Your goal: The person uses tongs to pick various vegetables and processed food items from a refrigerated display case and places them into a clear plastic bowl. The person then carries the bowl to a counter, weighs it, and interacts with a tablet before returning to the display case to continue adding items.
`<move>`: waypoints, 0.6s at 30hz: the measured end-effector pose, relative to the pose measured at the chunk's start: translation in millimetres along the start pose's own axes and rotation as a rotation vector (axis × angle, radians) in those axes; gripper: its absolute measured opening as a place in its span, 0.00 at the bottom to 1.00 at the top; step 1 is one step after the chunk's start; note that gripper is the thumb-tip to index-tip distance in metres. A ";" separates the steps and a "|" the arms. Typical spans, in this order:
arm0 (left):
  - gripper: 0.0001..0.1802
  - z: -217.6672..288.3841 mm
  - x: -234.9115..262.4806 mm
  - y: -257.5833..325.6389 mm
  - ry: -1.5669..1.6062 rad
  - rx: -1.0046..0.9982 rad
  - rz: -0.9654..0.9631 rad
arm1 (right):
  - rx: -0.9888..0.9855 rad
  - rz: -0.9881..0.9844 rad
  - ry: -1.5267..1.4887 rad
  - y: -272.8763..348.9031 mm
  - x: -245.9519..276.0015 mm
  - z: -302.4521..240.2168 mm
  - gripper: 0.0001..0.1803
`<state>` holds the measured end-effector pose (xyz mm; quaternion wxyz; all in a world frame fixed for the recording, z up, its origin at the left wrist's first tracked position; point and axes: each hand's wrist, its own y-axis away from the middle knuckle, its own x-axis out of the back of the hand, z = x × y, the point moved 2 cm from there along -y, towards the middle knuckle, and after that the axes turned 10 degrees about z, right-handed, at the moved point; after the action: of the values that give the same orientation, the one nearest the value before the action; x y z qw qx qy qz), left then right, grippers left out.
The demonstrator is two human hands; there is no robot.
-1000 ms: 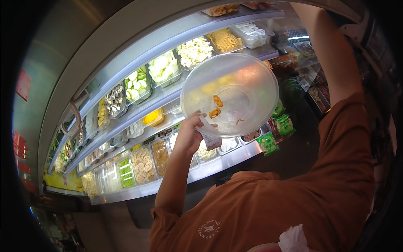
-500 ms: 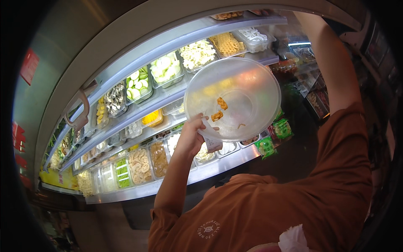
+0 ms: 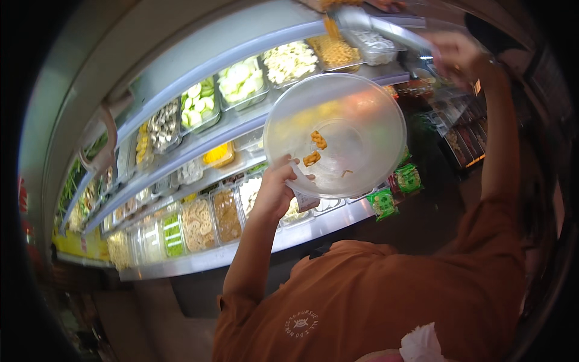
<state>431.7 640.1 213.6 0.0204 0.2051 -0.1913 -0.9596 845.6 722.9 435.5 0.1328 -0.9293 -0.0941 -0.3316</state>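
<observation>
My left hand (image 3: 278,186) grips the near-left rim of a wide translucent plastic bowl (image 3: 368,154), with a white paper slip (image 3: 306,199) at its fingers. Two orange-brown braided-looking food pieces (image 3: 315,149) and a thin brown bit (image 3: 347,173) lie in the bowl. Up at the right, my right hand (image 3: 458,57), smeared by motion, is closed round metal tongs (image 3: 389,30). Their far end points left over the shelf, where orange-brown food (image 3: 333,27) hangs at the tips. Below that end sits a clear tub of orange-brown food (image 3: 335,51).
A lit display case holds tubs of sliced cucumber (image 3: 201,105), pale chunks (image 3: 291,62) and white strips (image 3: 375,45) along its shelf edges (image 3: 199,60). Lotus root slices (image 3: 198,222) sit lower. Green packets (image 3: 382,203) hang at the right end; a white handle (image 3: 105,142) is left.
My right hand has come down and out from the top shelf, bringing the tongs with orange-brown food into view. The bowl stays in my left hand, with the same pieces inside.
</observation>
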 end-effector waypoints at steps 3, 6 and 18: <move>0.47 -13.1 21.5 0.5 -0.020 -0.006 0.005 | -0.361 -0.114 -0.251 60.3 -78.6 42.4 0.29; 0.48 -35.1 34.6 -4.3 -0.041 0.020 0.085 | -0.463 -0.266 -0.298 89.7 -130.4 81.3 0.31; 0.50 -146.3 -13.8 -13.4 -0.163 0.098 0.313 | -0.610 0.158 -0.830 128.2 -226.3 267.8 0.26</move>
<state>503.6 601.7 90.6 0.1440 0.0951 -0.2683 -0.9477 865.1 664.6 67.2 -0.1679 -0.9832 0.0324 0.0635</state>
